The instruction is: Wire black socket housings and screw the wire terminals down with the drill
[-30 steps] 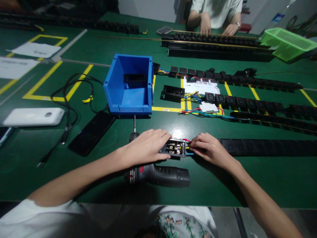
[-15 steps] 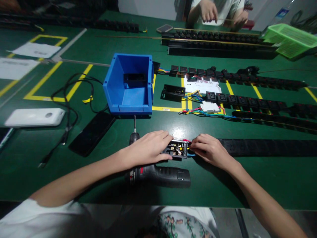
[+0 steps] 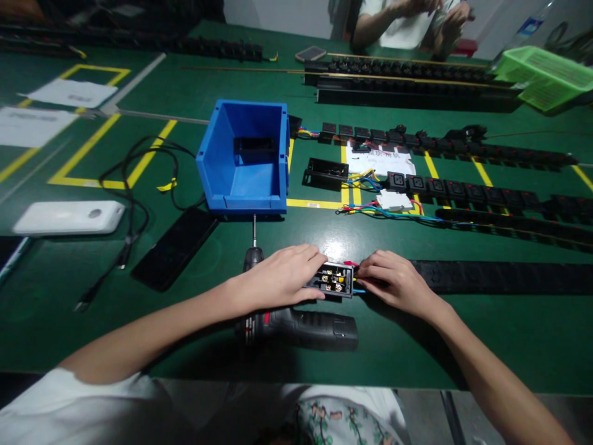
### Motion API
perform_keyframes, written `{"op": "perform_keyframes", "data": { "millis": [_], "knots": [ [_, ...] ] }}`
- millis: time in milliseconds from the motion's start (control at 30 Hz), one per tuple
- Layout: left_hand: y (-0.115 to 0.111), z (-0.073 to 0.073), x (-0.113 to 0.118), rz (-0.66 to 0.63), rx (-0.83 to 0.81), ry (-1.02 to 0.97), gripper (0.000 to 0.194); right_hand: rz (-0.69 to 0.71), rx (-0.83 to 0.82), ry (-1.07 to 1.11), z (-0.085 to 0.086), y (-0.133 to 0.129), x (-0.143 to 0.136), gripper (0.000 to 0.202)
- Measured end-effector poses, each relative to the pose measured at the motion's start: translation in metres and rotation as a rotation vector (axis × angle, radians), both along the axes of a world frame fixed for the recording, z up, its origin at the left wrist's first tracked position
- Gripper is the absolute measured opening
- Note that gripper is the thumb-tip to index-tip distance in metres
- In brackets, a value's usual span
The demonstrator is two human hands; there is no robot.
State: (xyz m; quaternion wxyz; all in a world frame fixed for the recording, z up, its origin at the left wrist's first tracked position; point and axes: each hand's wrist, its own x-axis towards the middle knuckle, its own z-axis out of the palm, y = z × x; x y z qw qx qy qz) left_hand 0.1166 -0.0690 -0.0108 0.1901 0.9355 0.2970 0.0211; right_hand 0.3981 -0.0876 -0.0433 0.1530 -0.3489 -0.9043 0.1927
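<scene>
Green table [image 3: 185,346], open black terminal box [image 3: 334,281], brass screws

No text can be read: print on the white papers [image 3: 384,162] and bottle label [image 3: 530,25] is blurred.

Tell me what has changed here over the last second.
Opposite, the co-worker's hands have risen from the long black strip into the air. The left hand and the open black box have edged slightly right, toward the right hand. Both holds, on box and wires, stay; so do the drill and blue bin.
</scene>
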Motion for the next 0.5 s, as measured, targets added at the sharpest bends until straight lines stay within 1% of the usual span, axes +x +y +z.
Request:
{"op": "perform_keyframes", "data": {
  "millis": [500],
  "knots": [
    [-0.0001, -0.0012, 0.0003, 0.010, -0.005, -0.010, 0.051, 0.014, -0.020, -0.008, 0.0012, 0.0004, 0.0006, 0.009]
  ]
}}
